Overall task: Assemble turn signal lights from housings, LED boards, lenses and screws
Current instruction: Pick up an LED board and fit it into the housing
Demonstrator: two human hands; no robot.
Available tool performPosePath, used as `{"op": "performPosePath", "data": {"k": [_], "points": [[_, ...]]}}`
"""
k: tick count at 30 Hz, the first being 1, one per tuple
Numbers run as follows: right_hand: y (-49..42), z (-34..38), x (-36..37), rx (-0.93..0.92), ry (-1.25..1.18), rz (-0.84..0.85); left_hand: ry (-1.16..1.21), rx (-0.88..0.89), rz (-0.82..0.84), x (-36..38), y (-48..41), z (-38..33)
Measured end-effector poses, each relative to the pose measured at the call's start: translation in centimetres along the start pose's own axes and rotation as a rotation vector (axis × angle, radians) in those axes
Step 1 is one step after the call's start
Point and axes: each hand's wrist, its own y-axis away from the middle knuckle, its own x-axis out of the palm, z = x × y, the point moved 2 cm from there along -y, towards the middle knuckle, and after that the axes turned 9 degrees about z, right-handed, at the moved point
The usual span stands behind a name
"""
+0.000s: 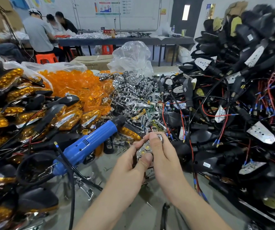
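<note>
An assembly workshop: heaped amber lenses [77, 83], wired housings [233, 97], workers at benches [125, 41]

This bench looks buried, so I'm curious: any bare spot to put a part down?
Only grey table between left forearm and right forearm, and a strip beside the blue screwdriver. Amber lights crowd the left, wired black housings the right.

The LED reflector [144, 151] looks chromed and mirror-bright. The amber lenses [77, 83] are glossy translucent plastic, the black housings [257, 29] matt plastic. The blue electric screwdriver [90, 143] is smooth plastic; the bag [133, 55] is clear, crinkled film.
</note>
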Motion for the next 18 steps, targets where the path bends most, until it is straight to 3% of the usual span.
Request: {"op": "performPosePath", "data": {"k": [5, 12, 18], "points": [[0.15, 0.16, -0.18, 0.076, -0.115, 0.009, 0.051, -0.072, 0.119, -0.41, 0.13, 0.12], [0.12, 0.27, -0.08, 0.022, 0.020, -0.037, 0.095, -0.059, 0.076, -0.07, -0.07, 0.47], [-0.09, -0.04, -0.26, 0.017, -0.075, -0.045, 0.196, -0.076, 0.141, -0.35, -0.20, 0.57]]}}
